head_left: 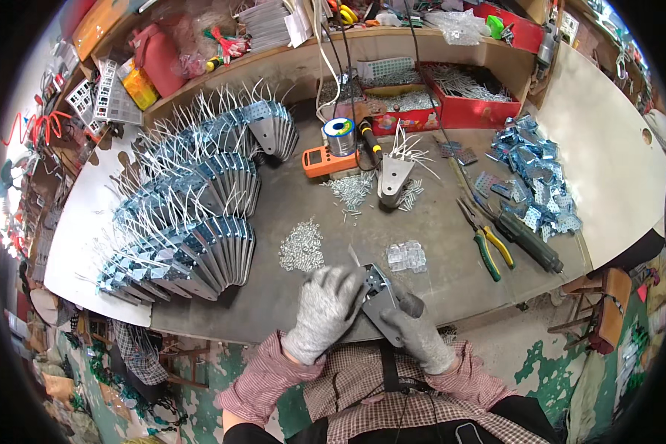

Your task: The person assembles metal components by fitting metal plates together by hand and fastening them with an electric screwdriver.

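Both my hands wear grey knitted gloves and meet at the near edge of the grey workbench (436, 244). My left hand (324, 312) grips a flat grey metal plate assembly (378, 300) from the left, fingers curled over its top end. My right hand (419, 337) holds the same assembly from below and the right. A thin metal pin sticks up from the assembly's top. Just beyond it lie a heap of small silvery parts (302, 246) and a cluster of small clear plastic pieces (406, 256).
Rows of finished plates with white wires (192, 214) fill the left side. A standing plate (394, 180), screws (351, 191), solder spool (340, 136), orange meter (322, 160), pliers (487, 244), a dark tool (529, 240), blue-silver brackets (536, 174) and red bins (470, 100) lie farther back.
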`<state>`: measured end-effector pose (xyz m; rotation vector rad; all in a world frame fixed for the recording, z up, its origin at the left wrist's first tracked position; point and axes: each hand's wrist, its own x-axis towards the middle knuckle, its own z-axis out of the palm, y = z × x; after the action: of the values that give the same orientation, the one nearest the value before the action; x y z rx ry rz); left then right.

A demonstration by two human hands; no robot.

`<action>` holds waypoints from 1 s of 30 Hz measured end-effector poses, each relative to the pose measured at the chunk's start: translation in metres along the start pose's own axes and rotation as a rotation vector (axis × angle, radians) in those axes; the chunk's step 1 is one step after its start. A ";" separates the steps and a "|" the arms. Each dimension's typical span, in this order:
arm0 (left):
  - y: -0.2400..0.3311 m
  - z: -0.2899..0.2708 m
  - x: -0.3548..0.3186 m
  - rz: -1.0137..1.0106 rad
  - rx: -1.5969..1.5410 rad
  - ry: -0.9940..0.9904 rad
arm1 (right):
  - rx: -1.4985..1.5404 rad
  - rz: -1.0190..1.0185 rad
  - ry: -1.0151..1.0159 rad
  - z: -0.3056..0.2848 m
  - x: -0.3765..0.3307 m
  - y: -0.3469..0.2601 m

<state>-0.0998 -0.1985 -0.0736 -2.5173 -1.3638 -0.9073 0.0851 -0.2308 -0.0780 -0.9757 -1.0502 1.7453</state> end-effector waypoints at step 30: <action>0.037 0.040 -0.042 -0.383 -0.346 -0.112 | 0.495 -0.631 0.202 -0.172 0.002 -0.069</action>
<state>-0.0691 -0.2345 -0.1236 -2.6275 -1.9201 -1.1740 0.2582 -0.1658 -0.0733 -0.4267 -0.6463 1.2531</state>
